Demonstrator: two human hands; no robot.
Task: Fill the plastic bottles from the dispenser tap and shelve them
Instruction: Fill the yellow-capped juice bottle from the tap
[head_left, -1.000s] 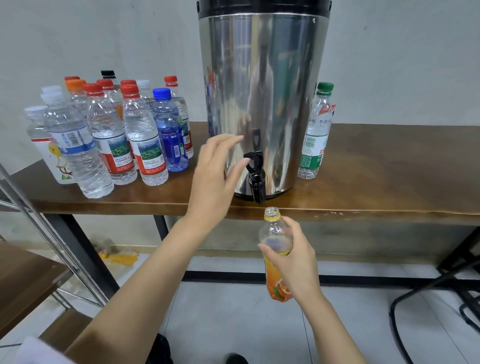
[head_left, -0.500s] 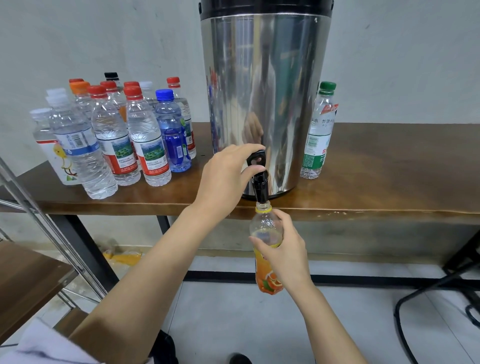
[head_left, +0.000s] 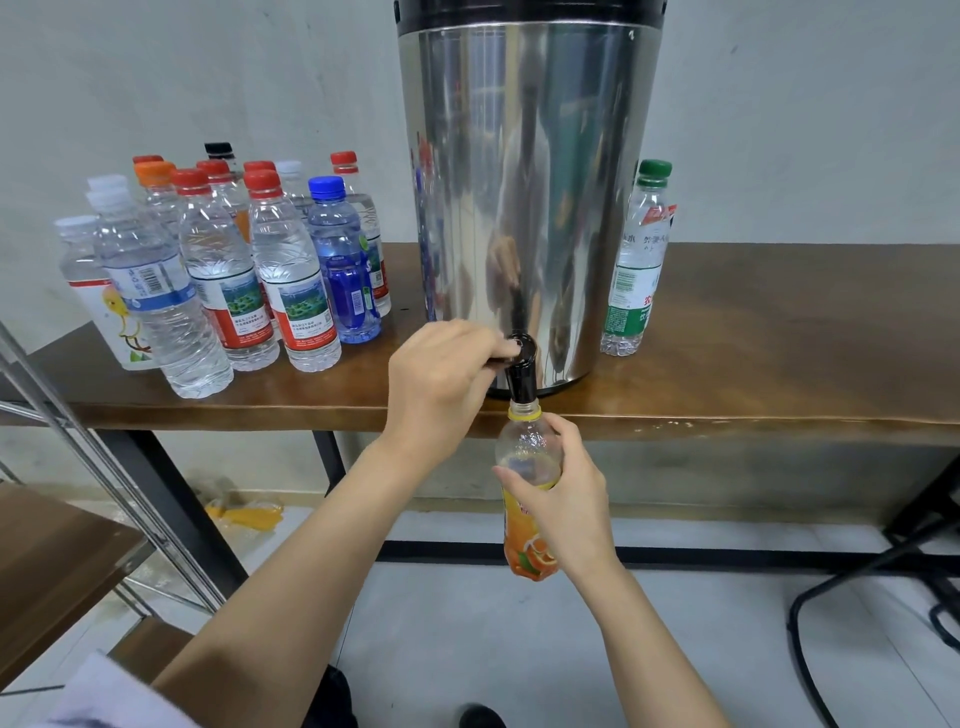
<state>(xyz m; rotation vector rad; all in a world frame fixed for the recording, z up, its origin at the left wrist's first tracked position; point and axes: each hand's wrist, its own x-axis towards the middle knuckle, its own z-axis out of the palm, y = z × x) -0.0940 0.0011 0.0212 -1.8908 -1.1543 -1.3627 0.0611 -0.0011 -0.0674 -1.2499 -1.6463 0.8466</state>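
Observation:
A tall steel dispenser (head_left: 530, 171) stands on the brown table (head_left: 779, 338), its black tap (head_left: 521, 371) over the front edge. My left hand (head_left: 441, 374) grips the tap's lever, pulled toward me. My right hand (head_left: 563, 499) holds an uncapped orange-labelled bottle (head_left: 527, 447) upright, its yellow-ringed mouth right under the spout. The bottle's clear upper part shows droplets. Several capped water bottles (head_left: 234, 270) stand grouped on the table at left. One green-capped bottle (head_left: 636, 260) stands right of the dispenser.
A shelf unit with brown boards (head_left: 47, 561) and slanted metal rods (head_left: 104, 467) is at lower left. Black table legs and a floor bar run below. Black cables (head_left: 831, 649) lie on the floor at right. A yellow wrapper (head_left: 244, 514) lies under the table.
My left hand reached the tap, closed round its lever and pulled it down. My right hand raised the orange bottle until its mouth met the spout.

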